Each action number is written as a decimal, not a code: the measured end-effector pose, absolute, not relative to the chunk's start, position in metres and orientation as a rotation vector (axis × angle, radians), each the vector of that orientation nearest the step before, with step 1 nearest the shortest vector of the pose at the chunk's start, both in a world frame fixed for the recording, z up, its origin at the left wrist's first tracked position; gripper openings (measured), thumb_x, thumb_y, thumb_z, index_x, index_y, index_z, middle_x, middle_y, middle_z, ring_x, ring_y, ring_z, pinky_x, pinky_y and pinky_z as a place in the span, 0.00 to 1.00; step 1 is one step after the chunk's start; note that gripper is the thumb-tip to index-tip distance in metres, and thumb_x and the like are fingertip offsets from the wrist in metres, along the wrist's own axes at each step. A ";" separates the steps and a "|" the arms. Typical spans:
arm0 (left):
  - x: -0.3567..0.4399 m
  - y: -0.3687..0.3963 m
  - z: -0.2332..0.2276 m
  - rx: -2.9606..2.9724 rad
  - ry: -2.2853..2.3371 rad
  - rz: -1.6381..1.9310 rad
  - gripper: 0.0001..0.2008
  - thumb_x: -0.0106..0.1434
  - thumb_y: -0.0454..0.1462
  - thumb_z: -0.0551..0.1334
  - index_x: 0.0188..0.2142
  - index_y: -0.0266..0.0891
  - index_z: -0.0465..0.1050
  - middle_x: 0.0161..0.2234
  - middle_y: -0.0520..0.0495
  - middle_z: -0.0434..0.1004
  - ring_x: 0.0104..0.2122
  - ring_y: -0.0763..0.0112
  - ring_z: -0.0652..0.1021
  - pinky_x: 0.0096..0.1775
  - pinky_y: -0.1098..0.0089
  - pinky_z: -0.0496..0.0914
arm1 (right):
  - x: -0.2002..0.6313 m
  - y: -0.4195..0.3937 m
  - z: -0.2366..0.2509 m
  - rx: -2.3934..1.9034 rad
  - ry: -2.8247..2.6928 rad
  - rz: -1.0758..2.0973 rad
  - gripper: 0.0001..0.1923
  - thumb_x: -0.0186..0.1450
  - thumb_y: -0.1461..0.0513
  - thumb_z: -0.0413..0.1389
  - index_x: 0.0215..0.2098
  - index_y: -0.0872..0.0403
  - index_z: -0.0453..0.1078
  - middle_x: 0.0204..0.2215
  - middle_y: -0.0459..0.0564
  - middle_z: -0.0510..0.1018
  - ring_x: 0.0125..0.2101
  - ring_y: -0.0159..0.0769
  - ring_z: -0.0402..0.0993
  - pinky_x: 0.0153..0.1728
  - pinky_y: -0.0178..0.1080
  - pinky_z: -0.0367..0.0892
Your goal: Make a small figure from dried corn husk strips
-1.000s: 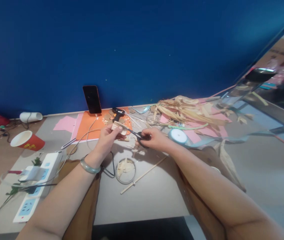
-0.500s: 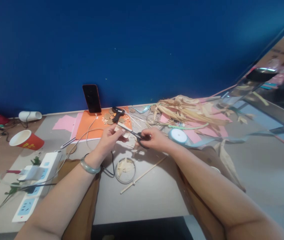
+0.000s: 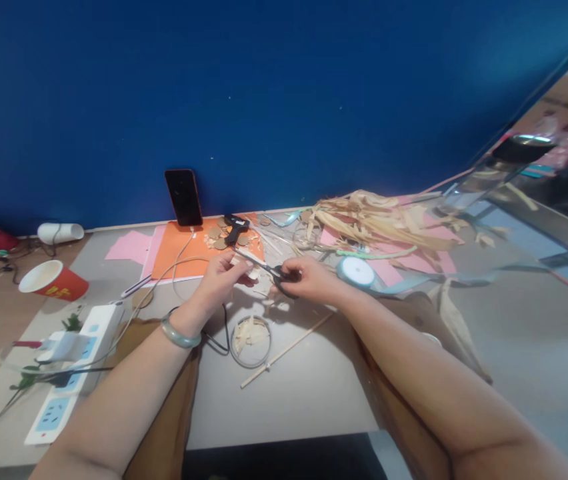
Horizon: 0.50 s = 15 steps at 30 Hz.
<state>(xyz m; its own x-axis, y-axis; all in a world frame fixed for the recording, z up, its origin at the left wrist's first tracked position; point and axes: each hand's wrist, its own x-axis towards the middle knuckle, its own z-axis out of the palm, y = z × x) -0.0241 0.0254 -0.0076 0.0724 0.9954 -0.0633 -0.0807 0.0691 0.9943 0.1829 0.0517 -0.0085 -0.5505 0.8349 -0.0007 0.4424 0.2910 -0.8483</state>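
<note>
My left hand pinches a small pale strip of dried husk above the grey table. My right hand grips black-handled scissors, whose blades point left and meet the husk piece. A green bangle sits on my left wrist. Below the hands lies a metal ring with husk scraps inside it, and a thin wooden stick runs diagonally beside it.
A black glue gun and a propped phone stand on orange paper. Dried husks and a blue ribbon spool lie to the right. A white power strip and a red paper cup lie at left.
The husk piece and scissors have shifted slightly; both hands stay close together and the view has dipped a little.
</note>
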 end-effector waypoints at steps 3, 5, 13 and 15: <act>-0.023 0.025 -0.008 1.121 1.125 1.141 0.12 0.50 0.42 0.67 0.28 0.35 0.73 0.21 0.52 0.75 0.20 0.72 0.77 0.26 0.71 0.73 | 0.183 0.051 -0.009 -1.139 -2.099 1.195 0.20 0.51 0.53 0.60 0.17 0.54 0.56 0.15 0.39 0.58 0.19 0.24 0.53 0.21 0.31 0.49; -0.022 0.024 -0.007 1.116 1.123 1.141 0.12 0.50 0.42 0.68 0.28 0.35 0.72 0.21 0.52 0.74 0.20 0.72 0.77 0.26 0.72 0.73 | 0.183 0.051 -0.009 -1.144 -2.087 1.218 0.18 0.52 0.54 0.60 0.17 0.54 0.57 0.15 0.39 0.59 0.19 0.24 0.54 0.21 0.31 0.50; -0.022 0.025 -0.010 1.123 1.139 1.045 0.13 0.51 0.43 0.67 0.26 0.34 0.71 0.22 0.50 0.74 0.22 0.71 0.77 0.27 0.72 0.72 | 0.186 0.054 -0.018 -1.186 -2.088 1.261 0.16 0.53 0.54 0.59 0.18 0.55 0.60 0.15 0.41 0.64 0.19 0.26 0.58 0.21 0.31 0.51; -0.022 0.026 -0.010 1.109 1.164 0.989 0.13 0.51 0.43 0.67 0.26 0.35 0.69 0.21 0.50 0.74 0.22 0.71 0.77 0.25 0.74 0.71 | 0.186 0.054 -0.018 -1.191 -2.099 1.222 0.17 0.53 0.54 0.59 0.18 0.55 0.60 0.15 0.40 0.62 0.19 0.25 0.56 0.21 0.32 0.50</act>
